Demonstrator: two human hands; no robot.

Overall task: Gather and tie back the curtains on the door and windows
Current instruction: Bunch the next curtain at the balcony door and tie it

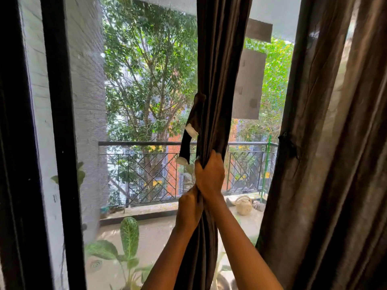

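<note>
Middle curtain gathered, gripped by left hand and right hand; tie strap hangs loose, right curtain ungathered.

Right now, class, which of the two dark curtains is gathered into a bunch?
The middle curtain, gripped by the left hand and right hand; the curtain at the right edge hangs loose, untouched.

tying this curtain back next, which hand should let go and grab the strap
Probably the left hand: the tie strap hangs on its side of the gathered curtain, while the right hand grips higher up and can hold it.
</note>
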